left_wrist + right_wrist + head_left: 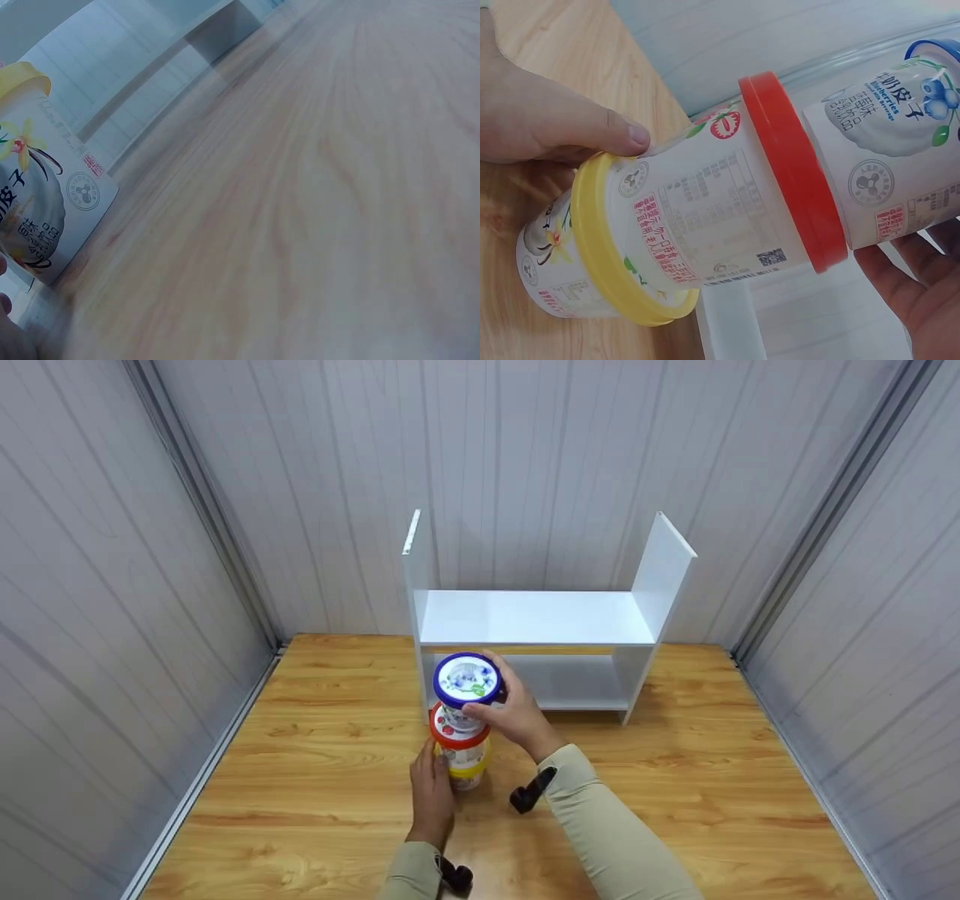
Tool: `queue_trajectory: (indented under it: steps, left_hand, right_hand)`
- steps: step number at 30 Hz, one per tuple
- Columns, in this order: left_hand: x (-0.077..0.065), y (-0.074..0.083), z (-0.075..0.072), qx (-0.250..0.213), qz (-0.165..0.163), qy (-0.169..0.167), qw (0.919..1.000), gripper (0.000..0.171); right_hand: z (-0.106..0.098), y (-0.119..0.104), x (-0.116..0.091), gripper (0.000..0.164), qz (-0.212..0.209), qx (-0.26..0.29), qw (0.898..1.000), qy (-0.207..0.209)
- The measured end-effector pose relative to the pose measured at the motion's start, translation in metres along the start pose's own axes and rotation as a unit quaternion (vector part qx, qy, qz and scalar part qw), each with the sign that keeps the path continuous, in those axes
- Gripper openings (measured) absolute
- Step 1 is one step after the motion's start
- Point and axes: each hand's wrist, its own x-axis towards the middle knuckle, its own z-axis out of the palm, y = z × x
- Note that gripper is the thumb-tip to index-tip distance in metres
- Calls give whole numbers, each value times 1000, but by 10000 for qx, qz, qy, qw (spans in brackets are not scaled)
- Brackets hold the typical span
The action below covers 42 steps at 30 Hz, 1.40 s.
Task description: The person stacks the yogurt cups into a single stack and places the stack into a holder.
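Three lidded milk drink cups form a stack on the wooden floor, in front of a white shelf's left side. At the bottom stands the yellow-lidded cup (37,180); on it is the red-lidded cup (697,202), and at the top the blue-lidded cup (466,679), printed with blueberries. My right hand (517,712) grips the blue-lidded cup from the right, thumb in front and fingers behind. At the left of the stack, my left hand (431,795) holds the red-lidded cup low down, its thumb by the yellow lid. Its other fingers are partly hidden behind the cups.
The white shelf unit (536,617) stands just beyond the stack, with two levels and upright side panels. Pale panelled walls (540,472) enclose the wooden surface (315,780) at the back and both sides. Dark wrist cameras (532,790) sit at both cuffs.
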Motion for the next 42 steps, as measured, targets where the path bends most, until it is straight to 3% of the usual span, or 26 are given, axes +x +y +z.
queue_trajectory:
  steps: [10,27,42]
  left_hand:
    - [-1,1,-1,-67,-66,-69,9999,57]
    - [-2,0,-1,-48,0,-58,10000,55]
    - [-1,0,-3,-62,-156,-116,9998,57]
  right_hand:
    - [3,1,0,98,7,-145,9999,-75]
    - [7,-3,1,105,412,-330,9986,-101]
    - [-6,-1,-4,116,42,-186,9993,-306]
